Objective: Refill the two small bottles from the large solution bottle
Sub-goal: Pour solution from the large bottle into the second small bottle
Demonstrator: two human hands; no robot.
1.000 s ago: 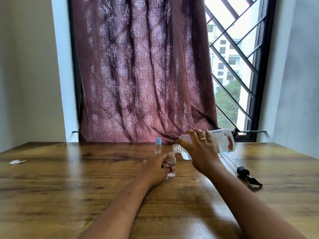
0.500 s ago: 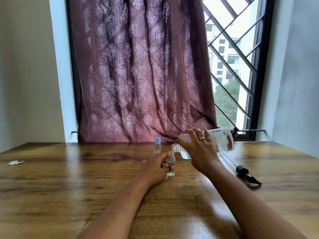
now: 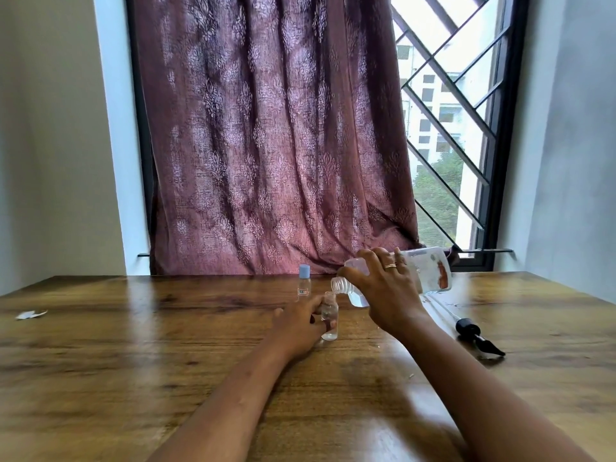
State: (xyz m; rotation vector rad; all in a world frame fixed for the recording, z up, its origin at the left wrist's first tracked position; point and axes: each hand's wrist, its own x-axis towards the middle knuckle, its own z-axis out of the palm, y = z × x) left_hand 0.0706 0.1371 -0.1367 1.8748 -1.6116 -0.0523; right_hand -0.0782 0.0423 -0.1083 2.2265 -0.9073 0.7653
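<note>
Head view.

- Tabletop (image 3: 133,361): brown wood grain with a glossy finish. It carries all items below.
- Large solution bottle (image 3: 426,271): clear plastic with a reddish label. It is tipped almost level, with its base to the right and its threaded open neck to the left. The mouth sits just above the uncapped small bottle. Clear liquid pools in the lower shoulder.
- Right hand (image 3: 383,288): wraps over the large solution bottle near its shoulder, fingers curled round it. A ring (image 3: 390,265) sits on one finger.
- Uncapped small bottle (image 3: 330,316): clear, upright on the tabletop, partly filled.
- Left hand (image 3: 300,323): rests on the tabletop and grips the uncapped small bottle from its left side.
- Capped small bottle (image 3: 304,284): clear with a pale blue cap, upright. It stands behind the left hand and apart from it.
- Pump head (image 3: 473,335): black with a clear tube, lying on the tabletop to the right.
- Paper scrap (image 3: 30,315): white, at the far left edge.
- Curtain (image 3: 266,145): maroon, patterned, behind the tabletop.
- Window grille (image 3: 446,111): dark diagonal bars, at the right.
</note>
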